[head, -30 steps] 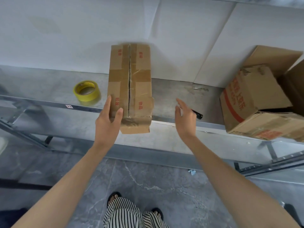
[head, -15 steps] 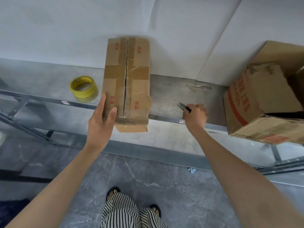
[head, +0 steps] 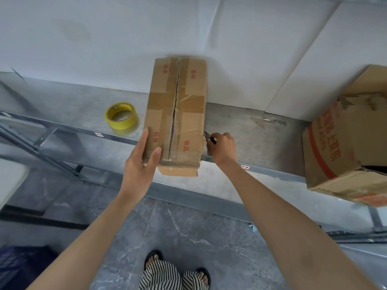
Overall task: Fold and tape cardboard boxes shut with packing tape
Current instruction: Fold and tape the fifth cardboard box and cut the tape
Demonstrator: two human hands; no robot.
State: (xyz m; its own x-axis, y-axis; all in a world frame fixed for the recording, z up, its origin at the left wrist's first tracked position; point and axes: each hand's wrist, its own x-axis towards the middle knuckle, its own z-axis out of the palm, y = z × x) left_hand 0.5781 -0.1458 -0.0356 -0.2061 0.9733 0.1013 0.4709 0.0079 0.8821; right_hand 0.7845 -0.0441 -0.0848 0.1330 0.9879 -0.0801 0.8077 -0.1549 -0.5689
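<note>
A long cardboard box point(head: 188, 114) with red print and old tape along its centre seam lies on the metal shelf point(head: 251, 130), its near end over the shelf's front edge. My left hand point(head: 142, 162) holds the box's near left corner, fingers along the side and thumb on top. My right hand point(head: 222, 147) grips a small black-handled cutting tool point(head: 209, 137), its metal tip right at the box's right side. A yellow roll of packing tape point(head: 121, 116) sits on the shelf left of the box.
A larger cardboard box point(head: 343, 147) with red print stands at the shelf's right end, a white wall behind. Tape scraps point(head: 272, 121) lie on the shelf. Below are the shelf's metal rails, a grey tiled floor and my sandalled feet point(head: 176, 268).
My right hand went from open in the air to gripping the tool on the shelf, then brought it left to the box's right side. The left hand stays on the box.
</note>
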